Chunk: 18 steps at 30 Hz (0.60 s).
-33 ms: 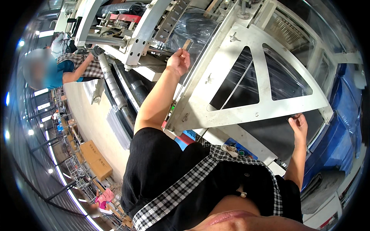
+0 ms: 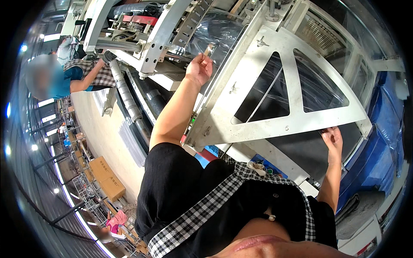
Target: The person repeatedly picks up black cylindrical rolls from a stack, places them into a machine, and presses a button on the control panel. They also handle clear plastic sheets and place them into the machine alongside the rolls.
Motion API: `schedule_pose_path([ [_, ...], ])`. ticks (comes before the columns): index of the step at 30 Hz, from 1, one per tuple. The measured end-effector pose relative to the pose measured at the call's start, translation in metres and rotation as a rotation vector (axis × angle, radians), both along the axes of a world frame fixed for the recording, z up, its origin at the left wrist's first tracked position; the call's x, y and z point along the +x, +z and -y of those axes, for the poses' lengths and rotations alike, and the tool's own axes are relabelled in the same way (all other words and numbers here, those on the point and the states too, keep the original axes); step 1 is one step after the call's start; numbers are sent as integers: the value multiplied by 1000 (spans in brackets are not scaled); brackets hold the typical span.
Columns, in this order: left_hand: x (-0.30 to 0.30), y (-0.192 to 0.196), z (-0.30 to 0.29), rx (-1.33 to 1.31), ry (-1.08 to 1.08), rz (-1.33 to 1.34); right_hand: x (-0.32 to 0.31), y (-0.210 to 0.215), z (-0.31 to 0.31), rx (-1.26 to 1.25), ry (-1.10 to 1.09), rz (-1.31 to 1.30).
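The tan flat strip (image 2: 210,49) lies just beyond the fingertips of the left hand (image 2: 199,69), on their far side and slightly right, its long axis slanting from near left to far right. The left hand is plainly the nearer one; the right hand (image 2: 332,139) is well apart from it, across the white panel (image 2: 294,92).

The left fingers are curled in with little gap between them and the thumb. Whether they pinch the strip's near end or only lie against it, I cannot tell. The right fingers are bent at the panel's near edge, toward its right end; their tips are partly hidden, so their hold, if any, is unclear.

The strip is short, narrow and straight-sided, a plain light brown against the glossy, creased clear plastic film (image 2: 221,30) around its far end. The panel is broad and wedge-shaped, with two rounded triangular cutouts, a few wing-shaped fasteners along its left side and some grimy marks.
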<state>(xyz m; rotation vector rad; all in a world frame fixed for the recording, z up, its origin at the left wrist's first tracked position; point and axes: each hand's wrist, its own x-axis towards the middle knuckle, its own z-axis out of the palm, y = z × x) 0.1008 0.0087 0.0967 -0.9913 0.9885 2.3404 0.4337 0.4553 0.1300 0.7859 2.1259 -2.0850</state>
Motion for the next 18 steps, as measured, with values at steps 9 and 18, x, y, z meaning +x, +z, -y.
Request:
schedule_pose_path([
  [9, 7, -8, 11, -184, -252, -59, -41, 7, 59, -464, -485, -104],
  [18, -4, -21, 11, 74, -319, -159, -34, -1, 106, -460, -268, -74],
])
